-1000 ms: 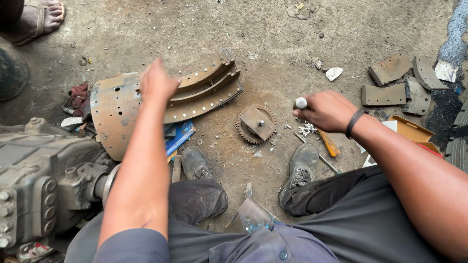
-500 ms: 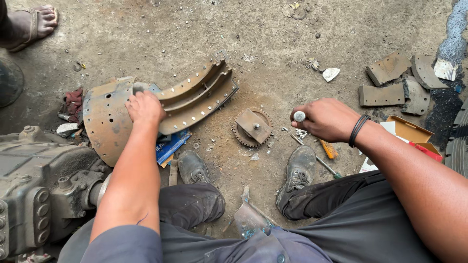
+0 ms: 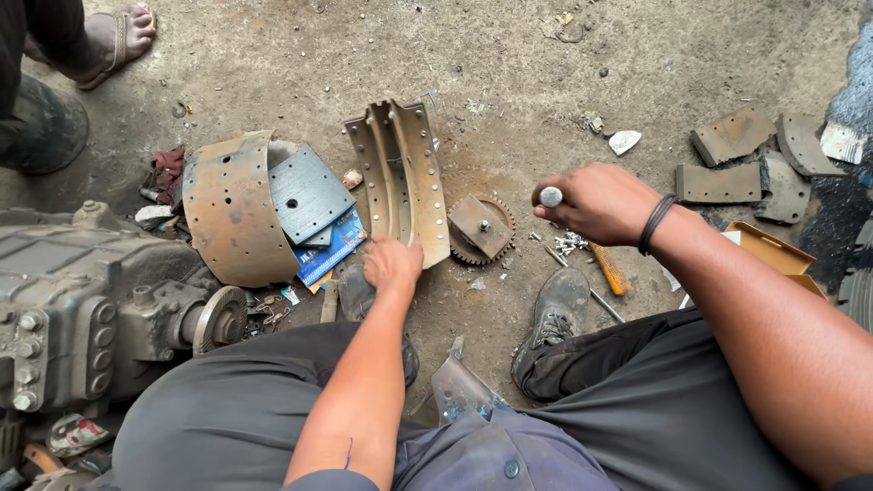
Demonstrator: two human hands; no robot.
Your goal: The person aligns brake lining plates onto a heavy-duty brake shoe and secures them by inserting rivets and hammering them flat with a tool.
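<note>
Hands are busy: left hand (image 3: pixel 391 265) grips the near end of a rusty curved brake shoe (image 3: pixel 400 177), ribbed and riveted, standing on edge on the gritty floor (image 3: pixel 509 64). Right hand (image 3: pixel 596 205) is fisted round a metal-tipped tool (image 3: pixel 551 196), above a toothed gear (image 3: pixel 482 227). Another perforated curved shoe (image 3: pixel 227 214) lies left beside a grey gearbox (image 3: pixel 82 300).

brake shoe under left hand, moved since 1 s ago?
Yes. The brake shoe swung from lying crosswise to standing lengthwise, left of the gear; left hand grips its near end.
</note>
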